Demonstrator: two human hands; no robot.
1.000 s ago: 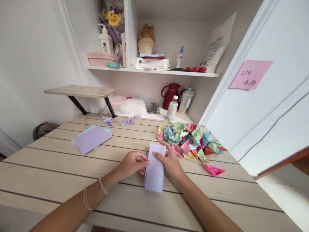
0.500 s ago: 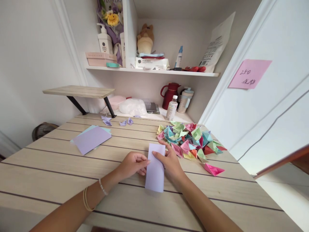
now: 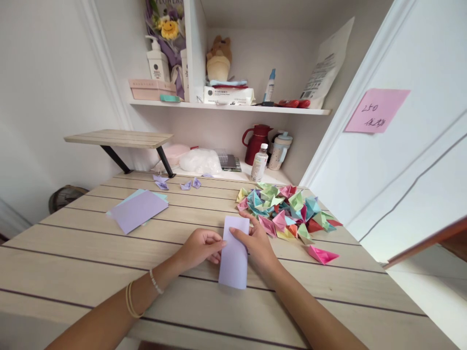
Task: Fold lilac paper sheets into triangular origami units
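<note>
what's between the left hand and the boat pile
The purple paper, then the right hand, as the head view shows.

Folded sheet (image 3: 233, 265), lilac paper, smooth and matt; loose sheets (image 3: 140, 210), flat matt paper; folded boats (image 3: 280, 221), creased coloured paper. Bench (image 3: 182, 304), pale wood-look surface, matt, dark-grooved; raised stand (image 3: 120, 137), matching wood-look top, smooth dark legs (image 3: 165, 162). Jug (image 3: 260, 143), smooth red with slight sheen; bottle (image 3: 259, 166), translucent plastic; bag (image 3: 200, 162), thin crinkled whitish plastic; toy (image 3: 221, 48), soft-looking brown plush.
</note>
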